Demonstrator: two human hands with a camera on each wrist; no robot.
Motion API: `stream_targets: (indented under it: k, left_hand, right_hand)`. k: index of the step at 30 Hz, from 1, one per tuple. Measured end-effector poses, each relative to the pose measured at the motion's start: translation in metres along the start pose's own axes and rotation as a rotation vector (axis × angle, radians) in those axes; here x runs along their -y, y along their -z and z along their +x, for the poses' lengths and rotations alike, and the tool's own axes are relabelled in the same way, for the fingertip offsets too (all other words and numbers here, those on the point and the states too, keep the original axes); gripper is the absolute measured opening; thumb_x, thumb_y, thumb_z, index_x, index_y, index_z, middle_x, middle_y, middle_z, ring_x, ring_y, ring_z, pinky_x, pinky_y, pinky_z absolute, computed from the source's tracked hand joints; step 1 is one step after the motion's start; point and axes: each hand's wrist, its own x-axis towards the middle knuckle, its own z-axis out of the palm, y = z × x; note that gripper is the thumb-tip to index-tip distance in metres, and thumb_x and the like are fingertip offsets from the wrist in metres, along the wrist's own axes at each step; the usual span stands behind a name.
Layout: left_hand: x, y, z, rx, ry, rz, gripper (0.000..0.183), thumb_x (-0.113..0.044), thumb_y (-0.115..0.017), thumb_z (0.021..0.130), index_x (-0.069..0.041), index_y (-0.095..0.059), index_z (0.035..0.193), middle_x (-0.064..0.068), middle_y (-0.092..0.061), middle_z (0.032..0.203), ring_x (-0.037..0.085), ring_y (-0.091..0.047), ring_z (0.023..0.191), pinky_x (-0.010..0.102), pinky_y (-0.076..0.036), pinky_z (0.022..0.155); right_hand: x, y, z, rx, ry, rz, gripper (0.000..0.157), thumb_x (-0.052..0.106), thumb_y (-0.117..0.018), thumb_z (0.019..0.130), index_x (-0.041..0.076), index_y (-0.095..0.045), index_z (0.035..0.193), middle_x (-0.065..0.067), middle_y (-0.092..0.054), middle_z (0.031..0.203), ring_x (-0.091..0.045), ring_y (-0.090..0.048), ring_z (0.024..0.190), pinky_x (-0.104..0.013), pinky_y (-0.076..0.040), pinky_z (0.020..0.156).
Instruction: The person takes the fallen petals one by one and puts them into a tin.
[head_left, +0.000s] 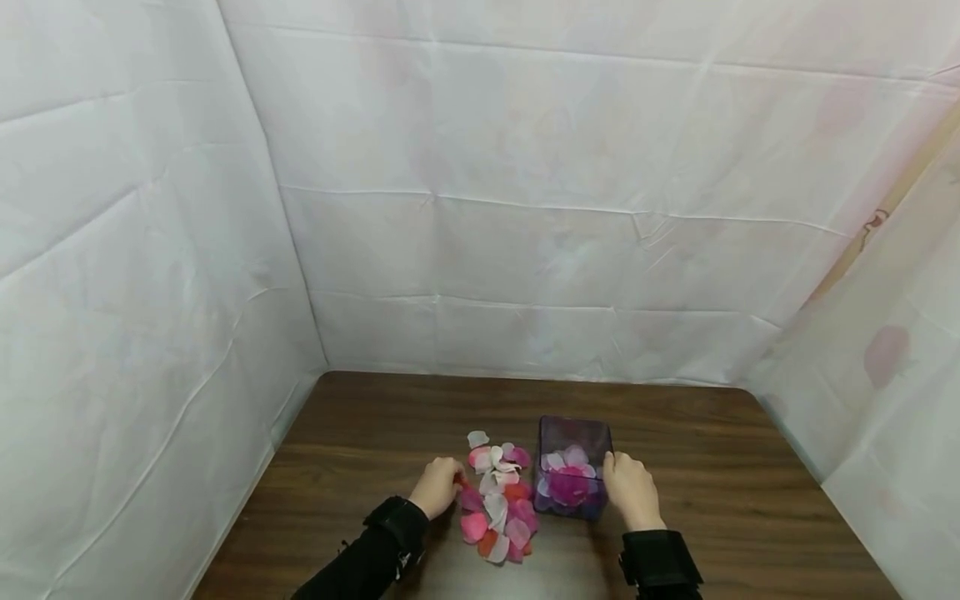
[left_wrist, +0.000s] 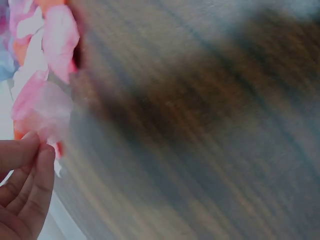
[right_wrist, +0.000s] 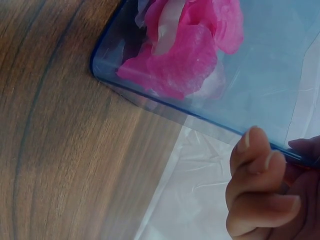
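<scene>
A loose heap of artificial flower petals [head_left: 497, 508] in pink, white and orange-red lies on the wooden table. At the heap's left edge is my left hand [head_left: 437, 488]. Its thumb and forefinger pinch a pale pink petal [left_wrist: 54, 111], seen in the left wrist view. To the right of the heap stands a see-through purplish plastic box [head_left: 558, 431] with petals [head_left: 567, 487] inside, magenta ones among paler ones. My right hand [head_left: 632, 492] grips the box's right side at the rim, thumb and fingers [right_wrist: 255, 172] on either side of the wall.
The brown wood-grain table [head_left: 720, 475] has its far edge against a white cloth backdrop [head_left: 525, 250]. Similar cloth hangs along the left and right sides. A single white petal [head_left: 477, 438] lies at the far end of the heap.
</scene>
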Motion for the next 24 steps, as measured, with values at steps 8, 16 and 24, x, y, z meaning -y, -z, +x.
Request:
stream_targets:
  k: [8, 16, 24]
  left_hand:
    - [-0.012, 0.013, 0.018, -0.066, 0.011, -0.046, 0.016, -0.009, -0.077, 0.074, -0.006, -0.063, 0.067, -0.001, -0.058, 0.061, 0.003, -0.043, 0.056, 0.018, -0.037, 0.051]
    - [-0.027, 0.026, 0.037, -0.074, -0.020, -0.017, 0.013, 0.005, -0.068, 0.076, -0.007, -0.069, 0.071, 0.002, -0.062, 0.069, 0.008, -0.048, 0.062, 0.021, -0.040, 0.056]
    - [-0.036, 0.028, 0.039, 0.002, -0.018, 0.009, 0.026, -0.001, -0.077, 0.071, -0.009, -0.055, 0.062, -0.005, -0.045, 0.063, 0.007, -0.040, 0.060, 0.020, -0.035, 0.056]
  right_hand:
    - [0.000, 0.002, -0.001, 0.023, -0.017, 0.008, 0.041, 0.017, -0.033, 0.098, 0.004, -0.044, 0.060, -0.012, -0.052, 0.063, -0.023, -0.050, 0.060, -0.040, -0.040, 0.055]
    - [0.000, 0.002, -0.001, 0.035, -0.026, 0.008, 0.041, 0.018, -0.033, 0.098, 0.005, -0.043, 0.060, -0.011, -0.050, 0.063, -0.023, -0.049, 0.060, -0.039, -0.040, 0.055]
    - [0.000, 0.003, -0.001, 0.034, -0.023, 0.005, 0.041, 0.018, -0.033, 0.098, 0.005, -0.043, 0.061, -0.010, -0.048, 0.062, -0.022, -0.047, 0.059, -0.037, -0.037, 0.054]
